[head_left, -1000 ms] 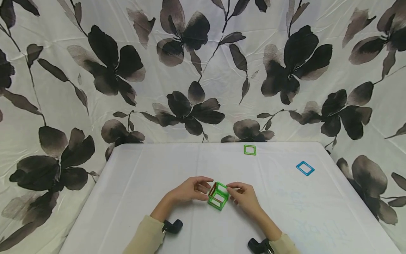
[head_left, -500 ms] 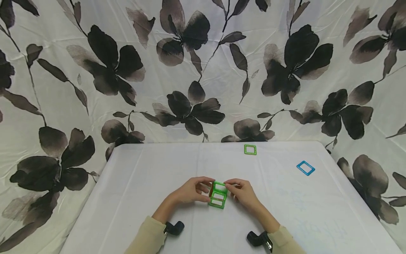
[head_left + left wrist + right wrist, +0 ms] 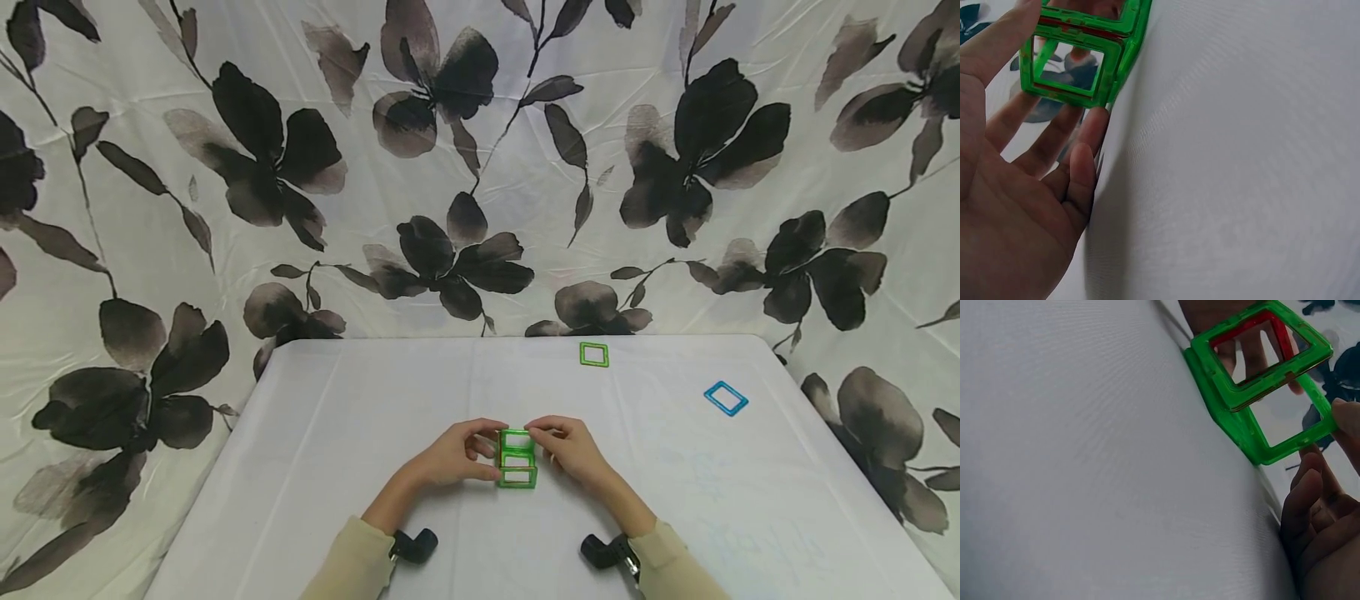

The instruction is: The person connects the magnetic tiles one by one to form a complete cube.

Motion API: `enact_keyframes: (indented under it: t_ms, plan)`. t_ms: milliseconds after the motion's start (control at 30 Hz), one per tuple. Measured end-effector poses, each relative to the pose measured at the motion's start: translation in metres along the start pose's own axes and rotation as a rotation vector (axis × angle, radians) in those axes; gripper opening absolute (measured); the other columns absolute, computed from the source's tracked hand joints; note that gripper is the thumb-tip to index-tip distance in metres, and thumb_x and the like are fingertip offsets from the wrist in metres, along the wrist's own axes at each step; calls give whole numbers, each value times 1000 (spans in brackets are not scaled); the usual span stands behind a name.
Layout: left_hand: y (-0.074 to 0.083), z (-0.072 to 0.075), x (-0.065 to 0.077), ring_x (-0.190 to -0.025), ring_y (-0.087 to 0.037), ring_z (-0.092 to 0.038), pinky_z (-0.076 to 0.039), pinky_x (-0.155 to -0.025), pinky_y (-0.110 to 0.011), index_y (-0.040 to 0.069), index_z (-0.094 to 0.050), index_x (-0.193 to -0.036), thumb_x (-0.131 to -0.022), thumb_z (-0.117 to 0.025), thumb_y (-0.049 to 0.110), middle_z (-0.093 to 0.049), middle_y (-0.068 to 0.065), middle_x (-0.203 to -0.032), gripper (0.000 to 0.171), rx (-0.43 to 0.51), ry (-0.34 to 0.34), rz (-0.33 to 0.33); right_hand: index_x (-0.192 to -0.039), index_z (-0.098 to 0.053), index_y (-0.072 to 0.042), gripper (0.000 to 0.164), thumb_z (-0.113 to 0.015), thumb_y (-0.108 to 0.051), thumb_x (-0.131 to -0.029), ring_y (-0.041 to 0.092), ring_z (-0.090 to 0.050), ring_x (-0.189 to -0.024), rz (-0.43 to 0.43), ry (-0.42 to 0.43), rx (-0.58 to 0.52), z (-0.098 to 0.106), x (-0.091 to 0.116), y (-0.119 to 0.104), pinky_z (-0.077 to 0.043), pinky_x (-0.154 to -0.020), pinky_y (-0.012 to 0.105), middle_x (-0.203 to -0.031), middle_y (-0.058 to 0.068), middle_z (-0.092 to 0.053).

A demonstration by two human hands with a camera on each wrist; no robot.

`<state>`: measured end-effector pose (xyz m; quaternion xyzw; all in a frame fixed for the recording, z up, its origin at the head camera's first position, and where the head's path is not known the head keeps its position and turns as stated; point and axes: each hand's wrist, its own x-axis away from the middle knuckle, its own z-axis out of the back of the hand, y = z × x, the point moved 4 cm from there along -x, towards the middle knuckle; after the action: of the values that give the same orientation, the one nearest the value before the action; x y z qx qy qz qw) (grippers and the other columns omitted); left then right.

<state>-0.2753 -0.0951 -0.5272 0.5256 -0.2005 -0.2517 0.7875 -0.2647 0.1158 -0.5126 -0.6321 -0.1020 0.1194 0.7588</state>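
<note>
Several green magnetic tiles (image 3: 517,450) stand joined as a small open box shape low over the white tabletop, in the middle of the head view. A red tile (image 3: 1282,334) shows behind a green one in the right wrist view. My left hand (image 3: 450,454) holds the left side of the joined tiles, thumb at the near corner and fingers at the far one. From the right, my right hand (image 3: 573,454) pinches the far right corner of a green tile. In the left wrist view, the left fingers (image 3: 1050,140) reach behind the green tile frame (image 3: 1110,56).
A loose green square tile (image 3: 594,355) lies near the table's back edge. Farther right lies a blue tile (image 3: 726,398), turned at an angle. Behind the white table (image 3: 360,392) hangs a floral cloth (image 3: 555,183). Black wrist cameras (image 3: 416,547) sit at both wrists.
The joined green tiles have turned from a slant to stand straight toward the camera. The right hand has shifted slightly left and away with the corner; the left thumb has come against the near corner.
</note>
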Motion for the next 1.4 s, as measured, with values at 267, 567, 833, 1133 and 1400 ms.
enact_keyframes:
  t_ms: [267,567,833,1133,1400]
  plan:
    - [3,-2,2,-97,-19,-62,-45,-78,-28,15,-56,-134,-78,-84,21,-59,0,-119,63,-14,35,1,-111,-68,4,26,-62,-18,-97,23,-55,-65,21,-16,-2,8,-13,16,-43,-47,28,-92,24,-65]
    - [2,-4,6,-98,-24,-60,-43,-79,-32,11,-56,-134,-78,-84,17,-58,-5,-119,63,7,49,14,-110,-70,1,30,-65,-24,-95,22,-59,-69,-40,206,165,78,-40,15,-46,-50,26,-95,18,-66]
    - [0,-3,9,-97,-21,-61,-44,-79,-30,16,-56,-135,-79,-83,23,-59,1,-118,63,-31,51,1,-117,-66,2,35,-61,-26,-97,25,-60,-79,-108,318,269,138,-67,9,-48,-59,29,-107,21,-64]
    - [4,-1,6,-99,-29,-60,-45,-82,-38,8,-52,-137,-81,-81,14,-58,-8,-122,64,-20,48,-14,-115,-68,-2,29,-62,-23,-96,32,-58,-83,-150,293,373,157,-87,10,-46,-58,25,-104,19,-66]
    - [38,-3,17,-102,-39,-57,-45,-85,-46,1,-52,-136,-82,-79,11,-57,-16,-122,61,18,24,-14,-113,-70,-1,28,-69,-18,-91,30,-59,-93,-98,234,601,162,-94,33,-48,-79,42,-107,18,-65]
